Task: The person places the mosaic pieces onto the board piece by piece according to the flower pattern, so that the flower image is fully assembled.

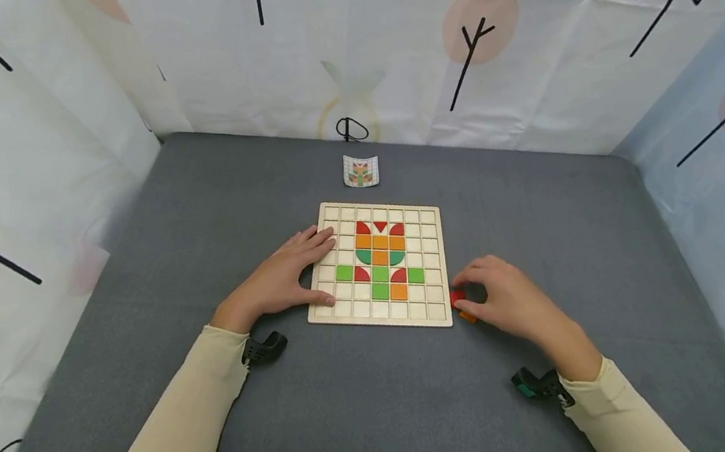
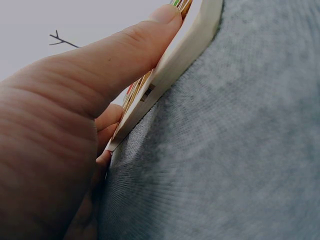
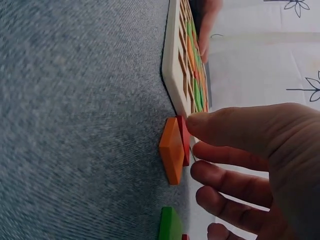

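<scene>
A wooden grid board [image 1: 437,315] lies on the grey table, with red, orange and green tiles forming a pattern in its cells. My left hand [image 1: 284,275] rests on the board's left side, thumb and fingers spread, their tips on its surface. In the left wrist view the thumb [image 2: 120,60] presses on top near the edge. By the board's right front edge, my right hand [image 1: 508,301] pinches a red tile [image 1: 457,296] between thumb and index finger. Just beside that is an orange tile [image 3: 171,150], lying on the table; the other right fingers are loosely bent.
A small card [image 1: 360,171] with a printed coloured pattern lies beyond the board. Close to the right hand is a green tile [image 3: 170,225], with a sliver of red beside it. The grey table [image 1: 366,417] meets patterned white cloth [image 1: 373,32] at its back and sides.
</scene>
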Demonstrator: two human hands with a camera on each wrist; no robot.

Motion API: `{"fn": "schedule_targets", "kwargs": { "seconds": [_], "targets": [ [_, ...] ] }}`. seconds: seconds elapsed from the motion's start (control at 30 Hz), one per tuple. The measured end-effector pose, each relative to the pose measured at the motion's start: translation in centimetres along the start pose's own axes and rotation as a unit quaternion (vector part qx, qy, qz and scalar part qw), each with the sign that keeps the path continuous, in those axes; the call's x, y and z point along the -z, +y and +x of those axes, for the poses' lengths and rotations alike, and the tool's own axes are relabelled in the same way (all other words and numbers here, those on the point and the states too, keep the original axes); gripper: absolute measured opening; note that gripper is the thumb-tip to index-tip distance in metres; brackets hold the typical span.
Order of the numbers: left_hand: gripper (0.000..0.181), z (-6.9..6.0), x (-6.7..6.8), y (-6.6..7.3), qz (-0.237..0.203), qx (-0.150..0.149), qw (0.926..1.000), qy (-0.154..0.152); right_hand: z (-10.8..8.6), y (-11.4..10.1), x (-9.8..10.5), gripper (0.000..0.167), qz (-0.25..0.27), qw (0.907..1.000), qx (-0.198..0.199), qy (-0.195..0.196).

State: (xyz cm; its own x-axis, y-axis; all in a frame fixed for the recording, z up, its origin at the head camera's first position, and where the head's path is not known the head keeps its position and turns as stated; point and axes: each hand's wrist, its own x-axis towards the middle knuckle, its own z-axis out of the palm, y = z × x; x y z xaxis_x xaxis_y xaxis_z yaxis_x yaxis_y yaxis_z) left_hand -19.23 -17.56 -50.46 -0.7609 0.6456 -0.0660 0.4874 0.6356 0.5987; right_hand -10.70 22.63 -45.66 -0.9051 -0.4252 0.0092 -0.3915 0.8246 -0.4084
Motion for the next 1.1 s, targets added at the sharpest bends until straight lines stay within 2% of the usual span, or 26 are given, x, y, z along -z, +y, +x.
{"fn": "schedule_targets", "kwargs": {
  "seconds": [0.5, 1.1],
  "targets": [
    [0.114, 0.15, 0.0, -0.04, -0.001, 0.001, 1.0, -0.001, 0.12, -0.24, -0.88, 0.021, -0.03, 0.9994, 0.014, 0.007],
    [0.114, 0.08, 0.06, -0.03, -0.001, -0.002, 1.0, -0.002, 0.4, -0.8, -0.56, 0.022, -0.018, 0.9994, 0.017, 0.023]
  ]
}}
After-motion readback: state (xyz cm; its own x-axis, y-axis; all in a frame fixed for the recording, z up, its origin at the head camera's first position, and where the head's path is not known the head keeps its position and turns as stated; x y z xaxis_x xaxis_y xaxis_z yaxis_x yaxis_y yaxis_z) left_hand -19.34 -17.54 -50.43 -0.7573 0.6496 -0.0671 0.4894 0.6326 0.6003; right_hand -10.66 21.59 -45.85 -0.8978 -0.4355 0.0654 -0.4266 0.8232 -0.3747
